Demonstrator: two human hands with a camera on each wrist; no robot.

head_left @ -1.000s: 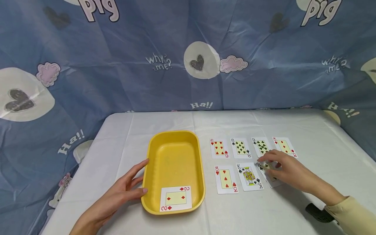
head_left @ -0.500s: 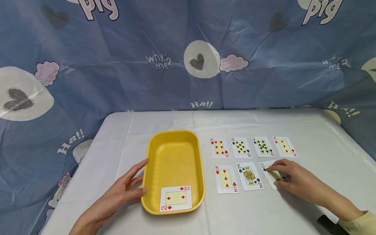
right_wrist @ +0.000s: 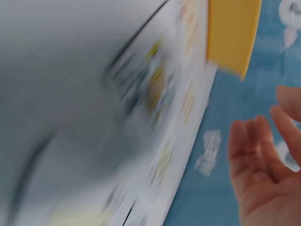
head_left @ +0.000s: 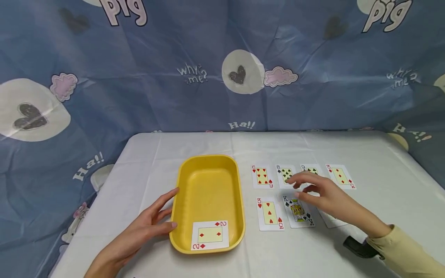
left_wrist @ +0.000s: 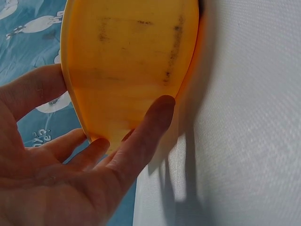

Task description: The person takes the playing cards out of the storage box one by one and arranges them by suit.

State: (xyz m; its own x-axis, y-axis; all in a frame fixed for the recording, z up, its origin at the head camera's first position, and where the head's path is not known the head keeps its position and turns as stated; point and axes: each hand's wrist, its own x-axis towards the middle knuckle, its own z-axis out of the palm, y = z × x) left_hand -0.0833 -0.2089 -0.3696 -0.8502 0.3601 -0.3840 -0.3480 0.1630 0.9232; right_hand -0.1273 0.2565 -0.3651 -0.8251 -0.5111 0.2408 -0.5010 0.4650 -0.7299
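Observation:
My left hand [head_left: 146,224] rests against the left side of a yellow plastic tray [head_left: 206,185], thumb and fingers spread along its outer wall. Inside the tray's near end lies a two of diamonds playing card [head_left: 210,234]. In the left wrist view the thumb [left_wrist: 146,129] presses the tray wall [left_wrist: 127,61]. My right hand [head_left: 323,193] hovers with bent, parted fingers over the king of spades [head_left: 298,212] and the row behind it, holding nothing. Beneath that wrist a two of clubs [head_left: 333,221] is mostly hidden. The right wrist view is blurred.
Behind lies a row of cards: six of hearts [head_left: 262,177], eight of spades [head_left: 282,181], a partly covered nine of clubs [head_left: 309,168] and three of diamonds [head_left: 340,177]. A three of hearts [head_left: 269,214] sits nearest the tray. Blue printed cloth [head_left: 194,104] hangs behind the white table.
My right hand slid the two of clubs slightly right, then came off it and moved left and away from me. The left hand stays on the tray. The head view shifted slightly.

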